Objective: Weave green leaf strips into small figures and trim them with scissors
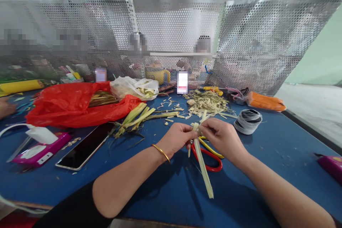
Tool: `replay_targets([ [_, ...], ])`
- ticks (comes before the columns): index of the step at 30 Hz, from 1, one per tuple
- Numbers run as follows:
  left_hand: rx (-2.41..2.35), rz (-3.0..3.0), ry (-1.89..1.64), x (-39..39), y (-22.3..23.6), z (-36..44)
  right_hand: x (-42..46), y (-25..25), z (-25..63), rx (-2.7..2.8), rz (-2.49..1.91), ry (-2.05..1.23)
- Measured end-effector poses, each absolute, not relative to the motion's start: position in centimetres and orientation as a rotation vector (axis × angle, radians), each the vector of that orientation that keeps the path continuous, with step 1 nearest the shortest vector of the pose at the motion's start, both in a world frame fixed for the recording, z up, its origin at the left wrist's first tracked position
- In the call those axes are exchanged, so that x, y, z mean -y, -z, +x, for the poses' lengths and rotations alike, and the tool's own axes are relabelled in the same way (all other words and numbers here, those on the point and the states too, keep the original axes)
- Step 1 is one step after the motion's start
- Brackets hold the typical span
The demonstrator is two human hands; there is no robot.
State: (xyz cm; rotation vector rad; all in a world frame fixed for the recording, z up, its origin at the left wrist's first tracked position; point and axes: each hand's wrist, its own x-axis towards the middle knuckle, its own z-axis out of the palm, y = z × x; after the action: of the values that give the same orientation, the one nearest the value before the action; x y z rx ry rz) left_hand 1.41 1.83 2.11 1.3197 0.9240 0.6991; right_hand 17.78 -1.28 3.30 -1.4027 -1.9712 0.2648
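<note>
Over the blue table [165, 192], my left hand [176, 139] and my right hand [223, 137] meet, both pinched on folded pale green palm leaf strips [203, 165]. One long strip hangs from my fingers down towards me. Red-handled scissors [211, 160] lie on the table right under my hands, partly hidden by them. A gold bangle [161, 151] circles my left wrist.
A red plastic bag [72, 105] with leaves, a white bag [133, 87], loose leaf stalks [136, 115] and a heap of trimmings [207, 103] lie beyond. A phone [84, 148], a pink case [40, 151], a wire coil [248, 121]. A perforated metal screen [171, 35] stands behind, with people beyond it.
</note>
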Motion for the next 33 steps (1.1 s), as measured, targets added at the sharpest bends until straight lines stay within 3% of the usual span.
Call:
replay_targets([
  [16,-0.952,1.970,-0.557,-0.9,-2.0,1.1,1.2,-3.7,17.8,1.761,-1.318,-0.534],
  [26,-0.655,1.682,-0.344,-0.8,-2.0,1.3,0.6,-3.9,17.7,1.204,-1.181,-0.719],
  [33,-0.654,1.632,-0.379,-0.9,-1.9,1.3,0.5,-3.2,17.7,1.202,-1.139,-0.798],
])
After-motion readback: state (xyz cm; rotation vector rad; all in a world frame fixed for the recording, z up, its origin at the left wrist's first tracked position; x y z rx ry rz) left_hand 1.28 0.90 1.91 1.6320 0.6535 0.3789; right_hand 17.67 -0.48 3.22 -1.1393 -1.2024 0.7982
